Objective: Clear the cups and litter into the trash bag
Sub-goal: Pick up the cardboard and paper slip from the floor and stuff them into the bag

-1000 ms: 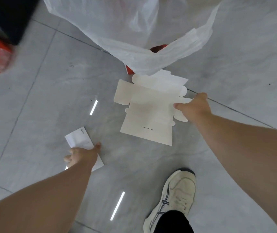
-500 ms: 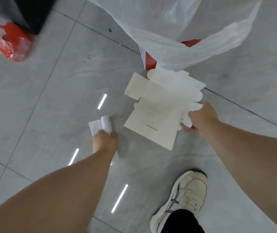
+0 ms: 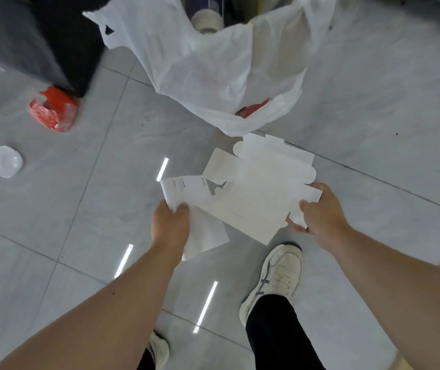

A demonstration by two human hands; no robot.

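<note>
Feeding both pieces cleanly meant lifting the flattened carton (image 3: pixel 256 193), pinched in the right hand (image 3: pixel 320 212), and the paper sheet (image 3: pixel 186 193), clenched in the left hand (image 3: pixel 170 225), over the trash bag (image 3: pixel 213 70) rim beyond.

Setting: indoor room with a commercial or office look; exact kind unclear.
Floor (image 3: pixel 373 89): large polished grey tiles with thin joints, mirroring ceiling strip lights.
Furnishing: dark cabinet (image 3: pixel 13 41), well beyond the fingers, upper left.
Litter: crumpled red wrapper (image 3: pixel 53 109) and white lid (image 3: pixel 6 161) on tiles, far left of the fingers.
Collection: white trash bag (image 3: pixel 213 62) just beyond the fingers.
</note>
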